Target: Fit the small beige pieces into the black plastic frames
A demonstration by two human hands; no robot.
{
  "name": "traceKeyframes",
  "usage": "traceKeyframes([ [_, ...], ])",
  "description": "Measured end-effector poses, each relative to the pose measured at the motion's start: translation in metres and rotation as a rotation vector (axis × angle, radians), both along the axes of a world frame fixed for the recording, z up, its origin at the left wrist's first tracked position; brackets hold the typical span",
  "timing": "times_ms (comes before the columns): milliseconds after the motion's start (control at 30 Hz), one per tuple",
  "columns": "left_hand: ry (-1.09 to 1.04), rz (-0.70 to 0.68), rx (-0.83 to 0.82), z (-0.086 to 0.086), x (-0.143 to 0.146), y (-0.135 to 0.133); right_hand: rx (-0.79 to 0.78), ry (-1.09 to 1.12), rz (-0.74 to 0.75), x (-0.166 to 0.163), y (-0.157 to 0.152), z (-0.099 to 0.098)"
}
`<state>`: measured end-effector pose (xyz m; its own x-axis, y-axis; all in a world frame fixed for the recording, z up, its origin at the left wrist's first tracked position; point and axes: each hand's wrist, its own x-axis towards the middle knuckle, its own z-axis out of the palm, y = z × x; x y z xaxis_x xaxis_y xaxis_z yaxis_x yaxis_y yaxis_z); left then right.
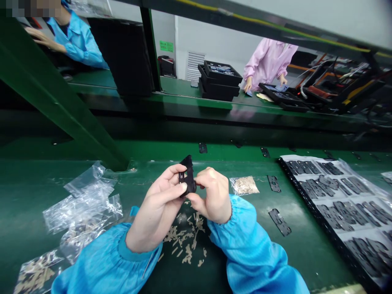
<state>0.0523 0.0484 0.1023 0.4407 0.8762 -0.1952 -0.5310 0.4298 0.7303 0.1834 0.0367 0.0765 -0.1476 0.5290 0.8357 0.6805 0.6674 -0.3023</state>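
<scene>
Your L hand pinches the blk part betw. thumb and fingers, above the surface; your R hand curls at the part's R edge, but you can't tell if it grips a pc. Progress: 1 part in work, apparently unfinished. Left over: loose tan pcs. below the part, bag of same to its R. Further R: 2 loose plates, then a tray w/ rows of plates, finish state unclear.

Between the left hand and right hand, a part sits above scraps; bags lie left of these on the bench, a packet behind and right, then two plates, then a tray; more plates dot the far edge
</scene>
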Motion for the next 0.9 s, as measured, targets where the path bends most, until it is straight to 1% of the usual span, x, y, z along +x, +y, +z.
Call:
traceKeyframes([
  [100,0.039,0.034,0.120,0.000,0.000,0.002,-0.056,0.037,0.061,0.001,0.001,0.004],
  [267,0.214,0.200,0.474,-0.008,-0.002,0.004,-0.270,0.150,0.258,0.006,-0.002,0.014],
  [333,0.309,0.275,0.621,-0.012,-0.004,0.004,-0.318,0.168,0.271,0.008,-0.003,0.014],
  [400,0.398,0.338,0.730,-0.013,-0.004,0.005,-0.302,0.157,0.231,0.007,-0.001,0.012],
  [433,0.437,0.351,0.760,-0.012,-0.003,0.006,-0.267,0.148,0.187,0.006,0.001,0.009],
  [500,0.487,0.331,0.769,-0.011,0.002,0.016,-0.185,0.113,0.056,0.004,0.009,0.003],
  [533,0.500,0.296,0.756,-0.011,0.006,0.025,-0.171,0.079,-0.028,0.005,0.016,-0.001],
  [567,0.503,0.261,0.738,-0.012,0.011,0.037,-0.215,0.014,-0.117,0.008,0.025,-0.004],
  [600,0.501,0.217,0.729,-0.016,0.017,0.051,-0.319,-0.076,-0.210,0.015,0.036,-0.008],
  [633,0.534,0.159,0.718,-0.021,0.024,0.069,-0.476,-0.182,-0.307,0.025,0.049,-0.010],
  [667,0.649,0.081,0.692,-0.028,0.030,0.088,-0.692,-0.307,-0.394,0.040,0.062,-0.013],
  [700,0.839,0.001,0.668,-0.036,0.036,0.108,-0.775,-0.341,-0.464,0.058,0.075,-0.015],
  [733,0.932,-0.027,0.654,-0.044,0.041,0.128,-0.820,-0.354,-0.532,0.080,0.087,-0.017],
  [833,1.174,-0.039,0.657,-0.071,0.048,0.179,-0.979,-0.379,-0.801,0.151,0.110,-0.023],
  [900,1.327,-0.041,0.691,-0.085,0.050,0.198,-1.087,-0.402,-0.952,0.191,0.118,-0.031],
])
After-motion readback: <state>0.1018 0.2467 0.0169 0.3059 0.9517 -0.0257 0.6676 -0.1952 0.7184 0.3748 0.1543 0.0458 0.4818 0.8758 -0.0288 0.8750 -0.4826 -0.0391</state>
